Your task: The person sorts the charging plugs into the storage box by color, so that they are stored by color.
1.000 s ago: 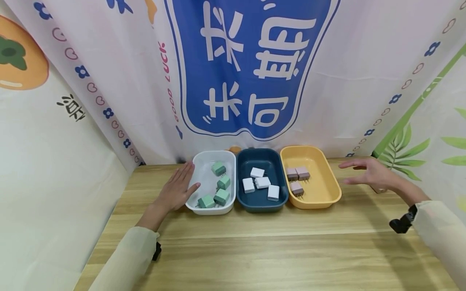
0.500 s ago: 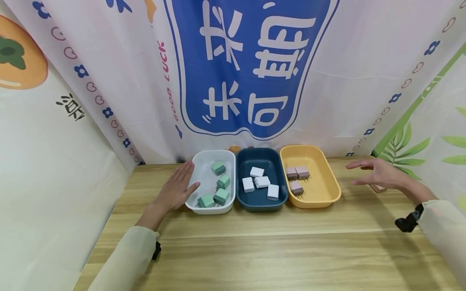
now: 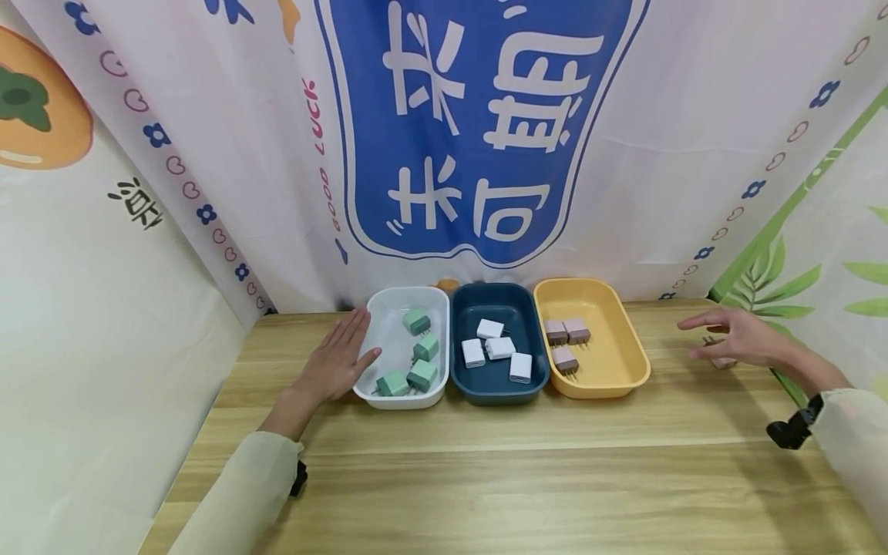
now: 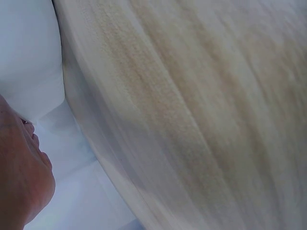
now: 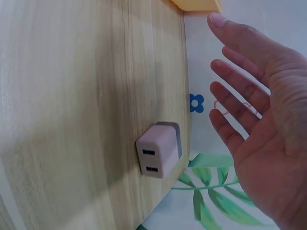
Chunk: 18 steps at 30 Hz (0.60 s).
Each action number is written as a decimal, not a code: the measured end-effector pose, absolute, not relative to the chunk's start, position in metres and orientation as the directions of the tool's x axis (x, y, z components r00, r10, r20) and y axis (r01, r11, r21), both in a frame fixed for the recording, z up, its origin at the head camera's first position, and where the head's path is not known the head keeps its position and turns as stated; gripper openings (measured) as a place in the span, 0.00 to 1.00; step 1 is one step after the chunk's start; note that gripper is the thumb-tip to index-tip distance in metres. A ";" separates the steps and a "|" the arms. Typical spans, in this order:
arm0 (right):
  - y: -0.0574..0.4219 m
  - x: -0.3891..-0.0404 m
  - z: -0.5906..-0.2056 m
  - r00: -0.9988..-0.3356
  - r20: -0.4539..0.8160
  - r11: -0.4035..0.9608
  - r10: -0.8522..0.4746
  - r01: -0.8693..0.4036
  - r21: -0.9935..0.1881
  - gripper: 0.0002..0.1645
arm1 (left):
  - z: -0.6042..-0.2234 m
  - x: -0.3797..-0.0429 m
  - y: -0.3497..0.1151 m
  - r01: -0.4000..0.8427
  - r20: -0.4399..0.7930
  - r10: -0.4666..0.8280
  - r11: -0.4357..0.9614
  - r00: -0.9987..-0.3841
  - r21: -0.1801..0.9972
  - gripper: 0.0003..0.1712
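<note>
My left hand (image 3: 333, 358) rests with straight fingers against the left side of the white tray (image 3: 375, 308), which holds several green chargers (image 3: 422, 375). At the right, my right hand (image 3: 742, 338) hovers over the table with its fingers loosely spread and nothing between them. Beneath and beside it a pink charger (image 5: 160, 148) lies on the tabletop, its two USB ports facing the right wrist camera. In the head view the hand partly covers this charger. To its left sits the yellow tray (image 3: 620, 362) with pink chargers (image 3: 576, 331) inside.
Between the white and yellow trays stands a dark blue tray (image 3: 499, 397) with several white chargers (image 3: 500, 348). A printed curtain (image 3: 645, 154) hangs right behind the trays. The wooden table (image 3: 486, 486) extends in front of them.
My right hand has moved rightward, away from the yellow tray and over the loose pink charger. The left hand and the trays have stayed put.
</note>
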State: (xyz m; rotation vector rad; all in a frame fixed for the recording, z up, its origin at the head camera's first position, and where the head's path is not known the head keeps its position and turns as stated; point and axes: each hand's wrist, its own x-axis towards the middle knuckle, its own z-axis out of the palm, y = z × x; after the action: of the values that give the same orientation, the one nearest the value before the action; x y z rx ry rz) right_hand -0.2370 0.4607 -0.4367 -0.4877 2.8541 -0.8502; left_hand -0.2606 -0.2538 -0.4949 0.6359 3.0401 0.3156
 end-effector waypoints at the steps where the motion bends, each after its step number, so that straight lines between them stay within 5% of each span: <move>1: 0.462 -0.236 -0.437 -0.942 -0.043 0.778 -0.332 -0.248 -0.578 0.33 | -0.495 -0.261 -0.254 0.395 0.022 0.398 0.897 -0.917 0.201 0.49; 6: 0.467 -0.233 -0.440 -0.952 -0.124 0.755 -0.281 -0.139 -0.641 0.37 | -0.494 -0.261 -0.254 0.393 0.018 0.398 0.897 -0.917 0.200 0.49; 18: 0.486 -0.231 -0.450 -0.956 -0.086 0.794 -0.280 -0.181 -0.580 0.34 | -0.494 -0.259 -0.253 0.394 0.035 0.396 0.894 -0.918 0.214 0.48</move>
State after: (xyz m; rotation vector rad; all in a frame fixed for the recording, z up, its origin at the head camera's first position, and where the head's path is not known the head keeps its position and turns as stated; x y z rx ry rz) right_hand -0.2306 0.4862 -0.4496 -0.3646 2.8150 -0.8849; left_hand -0.2594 -0.2531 -0.4936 0.6356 3.0473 0.3419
